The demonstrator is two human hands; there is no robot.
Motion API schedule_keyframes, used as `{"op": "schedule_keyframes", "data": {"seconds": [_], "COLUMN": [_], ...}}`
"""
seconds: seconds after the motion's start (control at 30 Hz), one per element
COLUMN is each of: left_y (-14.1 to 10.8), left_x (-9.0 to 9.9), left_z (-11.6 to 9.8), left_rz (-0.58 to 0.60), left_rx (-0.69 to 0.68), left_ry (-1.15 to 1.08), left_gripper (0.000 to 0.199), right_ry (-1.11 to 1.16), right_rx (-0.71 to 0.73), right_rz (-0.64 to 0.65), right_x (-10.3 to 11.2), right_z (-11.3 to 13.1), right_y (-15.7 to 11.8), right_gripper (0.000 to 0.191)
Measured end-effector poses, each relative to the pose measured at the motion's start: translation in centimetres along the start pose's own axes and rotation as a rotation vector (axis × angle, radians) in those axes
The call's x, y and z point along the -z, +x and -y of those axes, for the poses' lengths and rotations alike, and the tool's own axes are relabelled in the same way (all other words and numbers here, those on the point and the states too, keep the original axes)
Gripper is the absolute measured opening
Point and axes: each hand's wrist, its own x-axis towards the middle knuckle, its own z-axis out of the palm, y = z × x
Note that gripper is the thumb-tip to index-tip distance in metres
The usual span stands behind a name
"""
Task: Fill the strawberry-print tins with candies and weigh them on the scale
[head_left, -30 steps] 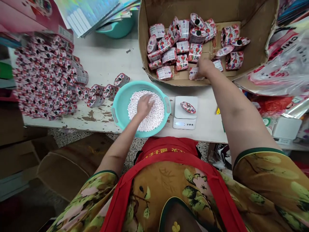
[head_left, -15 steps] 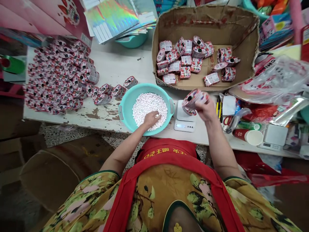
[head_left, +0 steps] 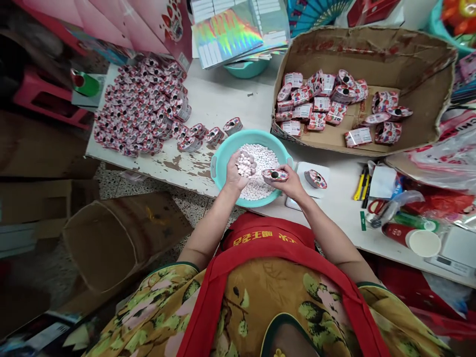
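We see the left hand [head_left: 234, 175] curled around pellets [head_left: 246, 164], just left of the crosswise oval carton [head_left: 269, 174] the right hand [head_left: 293, 184] clamps.

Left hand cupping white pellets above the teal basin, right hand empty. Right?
One miss: the right hand isn't empty. The head view shows it holding a printed container. The left hand does cup white pellets above the teal basin.
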Motion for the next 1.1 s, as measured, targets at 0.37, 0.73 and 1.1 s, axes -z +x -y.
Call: {"op": "schedule_keyframes", "data": {"seconds": [0.37, 0.73, 1.1], "left_y": [1.8, 3.0, 3.3], "left_x": [-2.6, -3.4, -3.7], "left_z": [2.9, 2.9, 3.0], "left_rz": [-0.195, -0.177, -0.154], "left_rx": [-0.447, -0.362, -0.350], "left_ry": [0.211, 0.263, 0.260], "left_gripper": [0.033, 0.043, 0.042], "right_ry": [-0.227, -0.403, -0.358], "right_rx": [0.230, 0.183, 0.193], "right_rz": [-0.080, -0.151, -0.129], "right_x": [-5.0, -4.7, -4.0], "right_z": [-0.1, 0.7, 0.8], "right_y": [2.4, 2.9, 3.2], "right_gripper": [0.036, 0.036, 0.034]}}
